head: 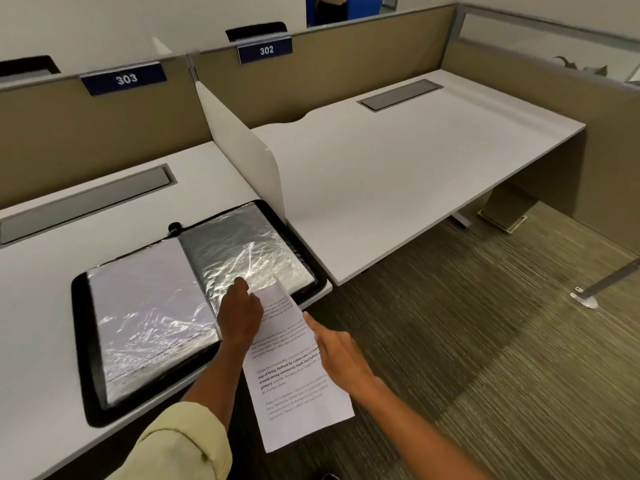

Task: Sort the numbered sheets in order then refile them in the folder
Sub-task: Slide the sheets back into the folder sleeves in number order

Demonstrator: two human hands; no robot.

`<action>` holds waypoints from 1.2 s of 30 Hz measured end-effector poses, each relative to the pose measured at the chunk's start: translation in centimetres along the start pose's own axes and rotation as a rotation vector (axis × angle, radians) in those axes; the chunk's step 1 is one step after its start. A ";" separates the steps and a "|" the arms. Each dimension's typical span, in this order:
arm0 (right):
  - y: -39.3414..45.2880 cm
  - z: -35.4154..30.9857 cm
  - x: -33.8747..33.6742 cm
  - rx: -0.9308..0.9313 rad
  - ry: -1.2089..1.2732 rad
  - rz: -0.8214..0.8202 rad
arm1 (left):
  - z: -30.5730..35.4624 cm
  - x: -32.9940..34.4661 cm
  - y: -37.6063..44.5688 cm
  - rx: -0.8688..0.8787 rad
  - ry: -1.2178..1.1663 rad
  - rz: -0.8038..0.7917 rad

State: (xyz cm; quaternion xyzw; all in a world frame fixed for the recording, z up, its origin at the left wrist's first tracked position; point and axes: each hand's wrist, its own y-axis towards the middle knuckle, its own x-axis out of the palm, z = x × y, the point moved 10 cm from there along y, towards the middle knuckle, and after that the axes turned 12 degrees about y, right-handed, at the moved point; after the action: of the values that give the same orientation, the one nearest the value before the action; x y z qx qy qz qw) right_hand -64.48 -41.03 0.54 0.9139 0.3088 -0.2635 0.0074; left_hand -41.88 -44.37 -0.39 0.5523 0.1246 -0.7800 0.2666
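One sheet (294,382) sticks out of one folder (83,341); left hand (240,311) holds it, right hand (341,355) flat, fingers straight.

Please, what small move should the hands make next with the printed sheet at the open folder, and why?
Probably slide the sheet further into the right-hand plastic sleeve. Its top corner is already at the sleeve's lower edge, the left hand holds that edge, and the right hand rests open against the sheet's side.

Glossy crinkled plastic sleeves (242,247) fill the folder (81,327); matt paper sheet (298,386), smooth desk (398,188).
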 end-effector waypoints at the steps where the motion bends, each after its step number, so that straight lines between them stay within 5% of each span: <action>1: 0.2 0.1 0.3 0.009 -0.051 -0.012 | 0.1 -0.1 0.2 0.010 -0.008 0.016; 10: 2.3 0.0 1.2 0.088 -0.385 -0.122 | 3.0 -2.2 1.7 0.135 -0.088 0.178; 19: 5.8 1.1 1.4 0.187 -0.389 -0.150 | 3.2 -2.5 0.5 0.196 -0.162 0.196; 36: 4.0 8.0 -0.1 0.398 0.401 0.005 | -1.1 1.2 -1.1 0.199 0.016 0.084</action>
State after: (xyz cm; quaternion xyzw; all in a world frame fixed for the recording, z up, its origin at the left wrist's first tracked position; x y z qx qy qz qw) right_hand -66.13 -45.77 -6.91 0.9320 0.2441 -0.1328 -0.2328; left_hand -41.89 -43.29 -2.01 0.5872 0.0255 -0.7721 0.2418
